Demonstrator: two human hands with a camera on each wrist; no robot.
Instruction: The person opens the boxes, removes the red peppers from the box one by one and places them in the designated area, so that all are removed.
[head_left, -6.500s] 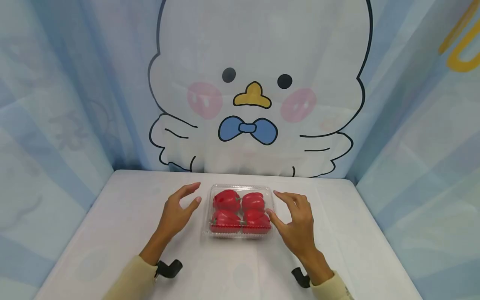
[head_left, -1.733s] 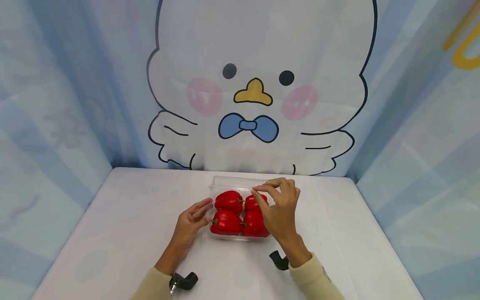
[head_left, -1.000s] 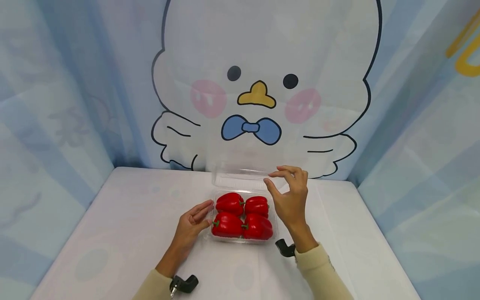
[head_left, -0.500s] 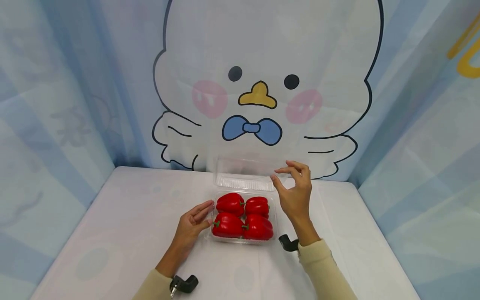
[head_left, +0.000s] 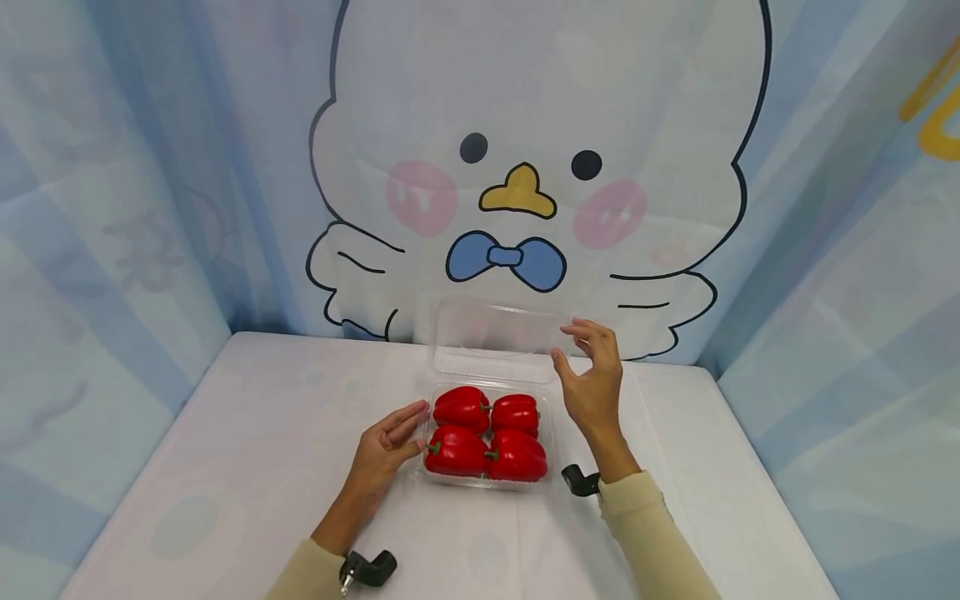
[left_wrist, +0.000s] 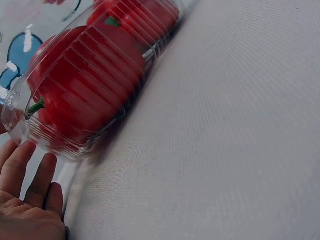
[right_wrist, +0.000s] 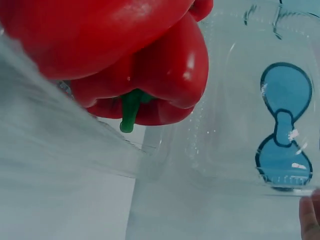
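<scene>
A clear plastic clamshell box (head_left: 489, 482) sits on the table with several red bell peppers (head_left: 457, 451) in its base. Its transparent lid (head_left: 495, 329) is swung up and back, leaning towards the backdrop. At the box's left side is my left hand (head_left: 381, 446), fingers fairly straight, fingertips and thumb at the rim. Close to the lid's right edge is my right hand (head_left: 594, 375), thumb and fingers spread apart. In the right wrist view, a fingertip (right_wrist: 309, 217) is by the lid's edge; most of that hand lies outside the view.
A white cloth covers the table (head_left: 247, 467). Close behind the box hangs a backdrop (head_left: 420, 100) with a cartoon bird, and curtains stand on both sides. Black wrist mounts (head_left: 369, 568) jut inward from both forearms.
The lid, shut over the peppers at first, has opened and swung up and back. My right hand has risen with it and spread its fingers. My left hand has come to the box's side.
</scene>
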